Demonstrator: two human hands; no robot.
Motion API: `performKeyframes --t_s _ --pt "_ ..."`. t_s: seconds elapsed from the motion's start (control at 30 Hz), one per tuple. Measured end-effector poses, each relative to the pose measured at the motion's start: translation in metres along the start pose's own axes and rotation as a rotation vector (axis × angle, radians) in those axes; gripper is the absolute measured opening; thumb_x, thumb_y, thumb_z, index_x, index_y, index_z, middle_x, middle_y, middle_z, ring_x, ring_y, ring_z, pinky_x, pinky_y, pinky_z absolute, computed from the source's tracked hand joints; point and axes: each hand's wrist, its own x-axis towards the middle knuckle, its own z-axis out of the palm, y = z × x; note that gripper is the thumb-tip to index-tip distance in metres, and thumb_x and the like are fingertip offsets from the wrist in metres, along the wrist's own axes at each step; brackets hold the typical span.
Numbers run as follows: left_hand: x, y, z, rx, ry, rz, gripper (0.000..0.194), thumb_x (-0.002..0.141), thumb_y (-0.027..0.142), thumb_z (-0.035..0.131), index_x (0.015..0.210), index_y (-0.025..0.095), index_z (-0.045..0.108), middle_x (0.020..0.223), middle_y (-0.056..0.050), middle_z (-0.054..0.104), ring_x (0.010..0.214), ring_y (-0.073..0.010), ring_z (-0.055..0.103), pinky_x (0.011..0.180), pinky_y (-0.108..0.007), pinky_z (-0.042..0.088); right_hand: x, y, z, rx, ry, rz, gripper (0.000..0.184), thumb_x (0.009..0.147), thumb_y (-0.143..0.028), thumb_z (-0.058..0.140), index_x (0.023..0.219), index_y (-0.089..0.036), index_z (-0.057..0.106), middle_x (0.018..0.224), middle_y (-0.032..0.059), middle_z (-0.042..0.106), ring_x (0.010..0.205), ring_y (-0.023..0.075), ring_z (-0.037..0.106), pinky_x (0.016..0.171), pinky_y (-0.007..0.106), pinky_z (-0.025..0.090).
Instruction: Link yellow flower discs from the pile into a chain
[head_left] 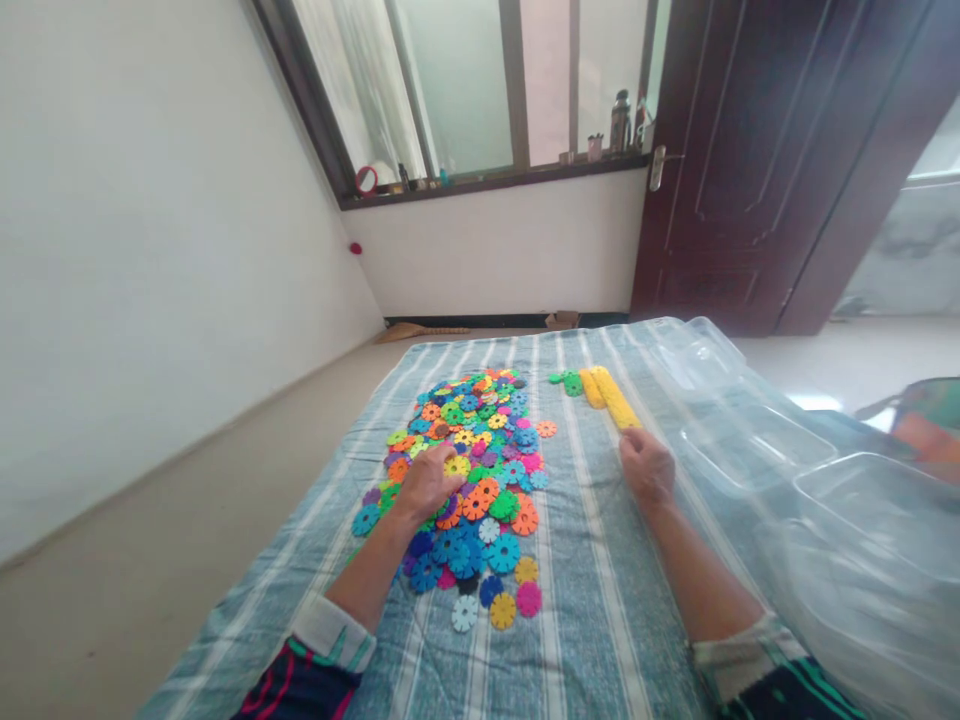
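Observation:
A heap of notched plastic snowflake discs in many colours lies on the striped cloth. My left hand reaches into its left side, thumb and forefinger closed about a yellow disc; whether the disc is lifted off the others I cannot tell. To the right of the heap, my right hand is closed on the near end of a long stack of yellow discs, which lies along the cloth. A shorter yellow stack touches its left side, with green discs beside that.
Clear plastic containers and lids stand along the right of the cloth-covered surface. A colourful bag is at the far right. Beyond the far edge are a white wall, a windowsill with small items and a dark red door.

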Motion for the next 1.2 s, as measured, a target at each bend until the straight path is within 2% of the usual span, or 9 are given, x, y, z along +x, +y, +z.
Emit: performKeyframes --t_s 0.17,0.4,0.6,0.77,0.83,0.9,1.0,1.1,1.2 --pt "-0.002 0.001 -0.003 0.023 0.014 0.026 0.034 0.068 0.03 0.062 0.099 0.017 0.066 0.1 -0.008 0.068 0.095 -0.0235 0.062 0.089 -0.033 0.046 0.002 -0.001 -0.001 0.066 0.036 0.035 0.04 0.075 -0.033 0.045 0.097 -0.015 0.074 0.092 0.011 0.074 0.086 0.0236 0.065 0.082 0.033 0.047" --pt "-0.004 0.0 -0.004 0.04 0.078 0.035 0.028 0.067 0.033 0.064 0.092 0.024 0.069 0.097 -0.006 0.068 0.096 -0.0251 0.061 0.091 -0.035 0.047 0.008 0.0 -0.004 0.194 0.137 0.109 0.039 0.072 -0.033 0.047 0.095 -0.015 0.074 0.09 0.0113 0.075 0.083 0.0236 0.066 0.079 0.033 0.048" --pt "-0.007 0.001 -0.006 0.107 0.095 0.042 0.026 0.071 0.037 0.06 0.089 0.022 0.072 0.092 -0.008 0.068 0.091 -0.026 0.062 0.086 -0.035 0.048 0.011 0.003 -0.003 0.258 0.132 0.16 0.041 0.07 -0.036 0.051 0.095 -0.013 0.074 0.088 0.0125 0.075 0.08 0.0243 0.067 0.078 0.034 0.049" --pt "-0.005 -0.001 -0.013 -0.002 0.077 0.031 0.025 0.072 0.035 0.054 0.082 0.023 0.073 0.081 -0.003 0.068 0.076 -0.0202 0.064 0.075 -0.03 0.049 0.013 0.003 -0.003 0.283 0.142 0.148 0.04 0.071 -0.035 0.05 0.095 -0.014 0.073 0.088 0.0115 0.075 0.081 0.024 0.067 0.079 0.033 0.049" --pt "-0.002 0.003 -0.017 -0.087 0.117 0.015 0.025 0.074 0.035 0.052 0.081 0.023 0.073 0.082 -0.003 0.07 0.076 -0.0192 0.065 0.075 -0.029 0.05 0.013 0.002 -0.003 0.271 0.155 0.145 0.039 0.071 -0.035 0.049 0.094 -0.014 0.073 0.085 0.011 0.075 0.08 0.0239 0.067 0.078 0.033 0.049" --pt "0.003 0.014 -0.019 -0.175 0.171 0.018 0.025 0.075 0.036 0.053 0.081 0.022 0.073 0.084 -0.002 0.072 0.079 -0.0191 0.065 0.078 -0.029 0.05 0.014 0.001 -0.004 0.247 0.168 0.131 0.038 0.071 -0.034 0.048 0.093 -0.014 0.073 0.085 0.011 0.075 0.08 0.0239 0.067 0.078 0.033 0.048" --pt "0.011 0.047 -0.013 -0.319 0.177 0.058 0.023 0.074 0.035 0.056 0.081 0.021 0.073 0.085 -0.001 0.073 0.079 -0.0187 0.066 0.079 -0.029 0.052 0.013 -0.002 -0.007 0.219 0.173 0.106 0.038 0.072 -0.032 0.047 0.092 -0.014 0.073 0.085 0.0114 0.074 0.081 0.0238 0.066 0.078 0.033 0.048" --pt "0.023 0.095 0.009 -0.445 0.088 0.138 0.022 0.077 0.027 0.055 0.085 0.019 0.074 0.085 -0.001 0.074 0.08 -0.0173 0.067 0.078 -0.027 0.052 0.014 -0.004 -0.01 0.194 0.18 0.097 0.039 0.073 -0.031 0.045 0.094 -0.013 0.073 0.086 0.0125 0.074 0.082 0.0242 0.066 0.078 0.033 0.048" --pt "0.037 0.148 0.04 -0.477 0.04 0.203 0.02 0.075 0.016 0.054 0.08 0.018 0.073 0.082 -0.001 0.074 0.079 -0.0161 0.066 0.077 -0.025 0.05 0.014 -0.005 -0.011 0.16 0.203 0.07 0.04 0.076 -0.028 0.042 0.097 -0.01 0.072 0.09 0.0154 0.073 0.084 0.0249 0.065 0.08 0.034 0.048"
